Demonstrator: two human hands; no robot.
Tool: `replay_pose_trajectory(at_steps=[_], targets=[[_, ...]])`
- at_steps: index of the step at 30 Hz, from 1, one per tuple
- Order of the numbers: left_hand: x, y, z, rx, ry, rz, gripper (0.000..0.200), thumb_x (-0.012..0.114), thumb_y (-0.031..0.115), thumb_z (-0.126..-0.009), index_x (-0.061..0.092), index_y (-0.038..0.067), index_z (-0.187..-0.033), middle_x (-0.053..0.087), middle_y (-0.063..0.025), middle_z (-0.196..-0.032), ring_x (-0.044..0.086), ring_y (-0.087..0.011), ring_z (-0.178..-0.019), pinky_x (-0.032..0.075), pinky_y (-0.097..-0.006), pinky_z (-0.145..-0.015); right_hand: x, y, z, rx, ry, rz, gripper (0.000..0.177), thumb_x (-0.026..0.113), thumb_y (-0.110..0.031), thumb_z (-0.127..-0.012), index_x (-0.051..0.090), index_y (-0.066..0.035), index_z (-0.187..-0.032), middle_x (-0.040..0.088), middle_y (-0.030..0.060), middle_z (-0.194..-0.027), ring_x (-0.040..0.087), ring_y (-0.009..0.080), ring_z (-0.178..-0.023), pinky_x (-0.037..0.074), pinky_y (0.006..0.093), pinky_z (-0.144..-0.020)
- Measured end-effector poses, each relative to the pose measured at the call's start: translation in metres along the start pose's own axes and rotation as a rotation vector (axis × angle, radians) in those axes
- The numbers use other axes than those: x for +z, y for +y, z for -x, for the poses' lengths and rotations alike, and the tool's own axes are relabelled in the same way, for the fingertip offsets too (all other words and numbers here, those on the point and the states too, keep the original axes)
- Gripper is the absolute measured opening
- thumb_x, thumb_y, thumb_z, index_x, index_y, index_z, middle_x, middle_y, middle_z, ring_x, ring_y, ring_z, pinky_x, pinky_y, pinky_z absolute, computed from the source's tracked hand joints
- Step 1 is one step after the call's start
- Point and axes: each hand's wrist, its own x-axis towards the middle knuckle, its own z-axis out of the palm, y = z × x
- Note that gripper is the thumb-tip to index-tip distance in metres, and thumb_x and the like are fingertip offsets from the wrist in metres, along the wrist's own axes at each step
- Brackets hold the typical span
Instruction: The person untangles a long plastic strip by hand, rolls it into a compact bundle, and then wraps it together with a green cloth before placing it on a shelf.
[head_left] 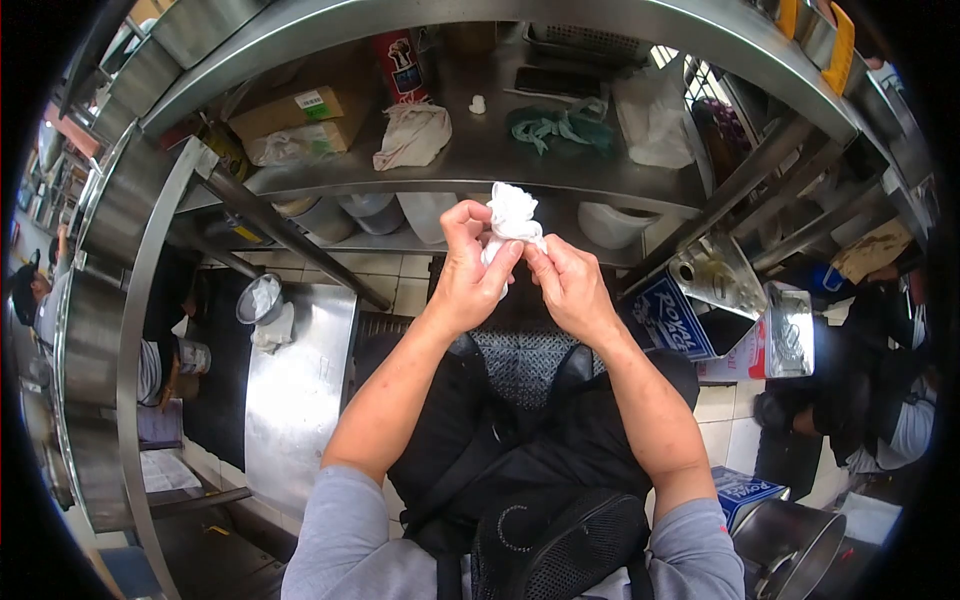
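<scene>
Observation, head view: left hand [468,282] and right hand [572,288] are held up together at the centre of the frame, and both are closed on one white crumpled wad [514,212]

Left hand: the fingers are curled round the lower part of the wad and the thumb is raised against its left side; the grip is fully closed. Right hand: the fingertips are pinched on the lower right edge of the wad, with the other fingers folded in. The bulk of the wad stands clear above both hands. Whether it is cloth, paper or film cannot be told

Position of the wad: it is held free in the air and is seen against the front edge of a steel shelf [480,165]; no contact with the shelf can be made out

Noted on the shelf: a bunched pale cloth [412,135], a green tangle [560,128], a labelled cardboard box [300,112], a red container [402,62] and a white plastic bag [650,115]

Below the forearms a black bag [540,470] with mesh panels is seen against the person's front. Grey sleeves [330,540] cover the upper arms

To the right, a blue-and-white carton [668,318] lies tilted; a smaller carton [745,490] is just beside a steel pot [790,545]. To the left, a steel counter [295,390] is recorded

Two other people are seen: one at the left edge [40,300] and one low at the right edge [890,420], both well apart from the hands
</scene>
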Motion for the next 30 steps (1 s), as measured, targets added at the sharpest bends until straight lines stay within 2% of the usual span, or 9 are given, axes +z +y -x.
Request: replay_pose_trajectory(at_steps=[1, 2, 4, 8, 11, 13, 17, 24, 30], targets=[[0.000, 0.000, -0.001, 0.042, 0.013, -0.063, 0.053, 0.060, 0.002, -0.099, 0.019, 0.011, -0.131, 0.053, -0.0156, -0.119, 0.061, -0.0144, -0.089, 0.053, -0.0267, -0.064, 0.001, 0.000, 0.000, -0.051, 0.016, 0.026, 0.025, 0.056, -0.018, -0.106, 0.061, 0.002, -0.092, 0.060, 0.0100, -0.070, 0.056, 0.0196, -0.056, 0.045, 0.0338, -0.055], [0.000, -0.001, -0.001, 0.086, 0.026, -0.125, 0.057, 0.059, -0.002, -0.098, 0.015, 0.013, -0.131, 0.054, -0.0171, -0.121, 0.061, -0.0136, -0.084, 0.052, -0.0259, -0.061, 0.001, -0.001, 0.000, -0.049, 0.015, 0.025, 0.025, 0.056, -0.018, -0.106, 0.061, 0.002, -0.092, 0.060, 0.0100, -0.070, 0.056, 0.0196, -0.056, 0.045, 0.0338, -0.055], [0.003, -0.002, 0.000, 0.139, 0.058, -0.108, 0.052, 0.059, -0.004, -0.098, 0.021, 0.012, -0.129, 0.055, -0.0162, -0.119, 0.061, -0.0135, -0.084, 0.052, -0.0259, -0.062, 0.002, -0.007, 0.000, 0.050, -0.006, -0.046, 0.019, 0.059, -0.016, -0.102, 0.063, 0.002, -0.093, 0.064, 0.0221, -0.082, 0.064, 0.0416, -0.074, 0.048, 0.0444, -0.065], [-0.010, 0.007, -0.002, 0.222, -0.049, -0.324, 0.026, 0.059, -0.007, -0.096, 0.046, 0.006, -0.114, 0.057, -0.0134, -0.116, 0.060, -0.0128, -0.081, 0.052, -0.0254, -0.062, 0.003, -0.008, 0.000, 0.161, -0.033, -0.124, 0.018, 0.059, -0.014, -0.102, 0.063, 0.002, -0.095, 0.065, 0.0225, -0.083, 0.064, 0.0403, -0.073, 0.048, 0.0432, -0.065], [-0.007, 0.014, -0.001, 0.179, -0.004, -0.358, 0.012, 0.061, -0.007, -0.095, 0.055, 0.003, -0.098, 0.058, -0.0129, -0.113, 0.061, -0.0178, -0.082, 0.052, -0.0289, -0.067, -0.002, -0.004, -0.001, 0.206, -0.084, -0.112, 0.020, 0.064, -0.020, -0.100, 0.065, 0.000, -0.098, 0.066, 0.0198, -0.082, 0.066, 0.0332, -0.071, 0.049, 0.0407, -0.065], [-0.010, 0.017, -0.004, 0.250, -0.013, -0.429, 0.018, 0.062, -0.010, -0.090, 0.056, 0.003, -0.101, 0.057, -0.0146, -0.112, 0.063, -0.0238, -0.085, 0.053, -0.0324, -0.069, -0.014, -0.006, -0.004, 0.212, -0.183, -0.073, 0.025, 0.069, -0.027, -0.099, 0.065, -0.002, -0.099, 0.063, 0.0006, -0.075, 0.058, 0.0073, -0.063, 0.047, 0.0256, -0.059], [-0.015, 0.023, -0.003, 0.259, -0.106, -0.471, 0.027, 0.065, -0.013, -0.084, 0.056, 0.002, -0.104, 0.057, -0.0159, -0.110, 0.064, -0.0310, -0.091, 0.054, -0.0375, -0.076, -0.023, 0.000, -0.008, 0.199, -0.115, -0.432, 0.060, 0.079, -0.027, -0.091, 0.054, -0.004, -0.140, 0.059, 0.0042, -0.119, 0.059, 0.0093, -0.088, 0.050, 0.0246, -0.076], [-0.009, 0.020, -0.001, 0.204, -0.261, -0.387, 0.023, 0.069, -0.008, -0.086, 0.053, 0.002, -0.100, 0.059, -0.0131, -0.102, 0.064, -0.0329, -0.090, 0.053, -0.0386, -0.078, -0.027, 0.002, -0.011, -0.055, -0.013, -0.108, 0.029, 0.072, -0.016, -0.096, 0.067, -0.002, -0.120, 0.064, 0.0032, -0.096, 0.060, 0.0103, -0.083, 0.048, 0.0249, -0.072], [0.003, 0.019, 0.006, 0.102, -0.149, -0.256, 0.026, 0.068, -0.007, -0.088, 0.053, 0.005, -0.106, 0.059, -0.0129, -0.105, 0.063, -0.0340, -0.099, 0.051, -0.0414, -0.086, -0.024, 0.006, -0.009, 0.317, -0.007, -0.779, 0.016, 0.068, -0.017, -0.100, 0.066, -0.003, -0.107, 0.065, 0.0000, -0.088, 0.054, 0.0036, -0.066, 0.044, 0.0199, -0.060]])
